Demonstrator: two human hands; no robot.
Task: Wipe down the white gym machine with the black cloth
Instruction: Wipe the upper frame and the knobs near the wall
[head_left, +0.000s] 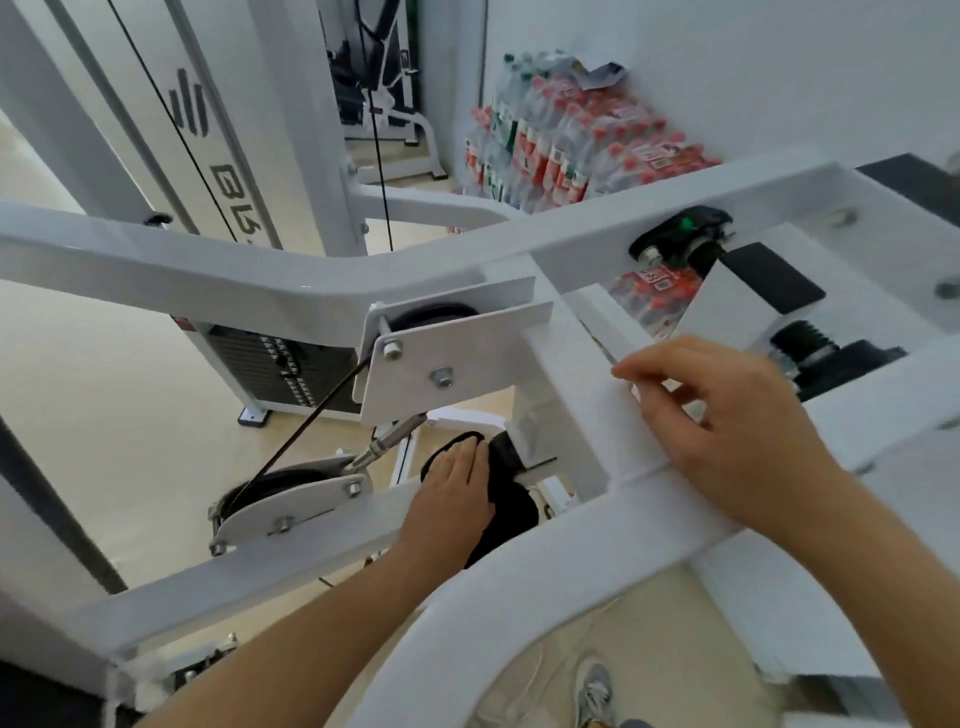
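Nearest to us, low at the bottom edge, a grey shoe (594, 688) stands on the pale floor, seen through the frame of the white gym machine (545, 569), whose glossy, thick painted bars cross the whole view.

Our left hand (449, 499) reaches under the curved front bar and lies flat on the black cloth (511, 501), fingers straight and pressed together. The cloth is a dark, soft, rumpled pad spread over a lower bar at the middle of the frame, just beside a small black block at the foot of an upright post. It shows past our fingertips and along the right side of the hand.

Our right hand (727, 431) rests higher on a slanted bar, its fingers bent and hooked over the bar's far edge.

Left of the cloth, a black pulley (270, 488) sits between white plates, and a thin cable (311, 421) runs up from it to a second plated pulley (436, 317). Beyond stands the dark weight stack (280, 369). Farthest off, packs of red-capped bottles (571, 140) are piled against the white wall.
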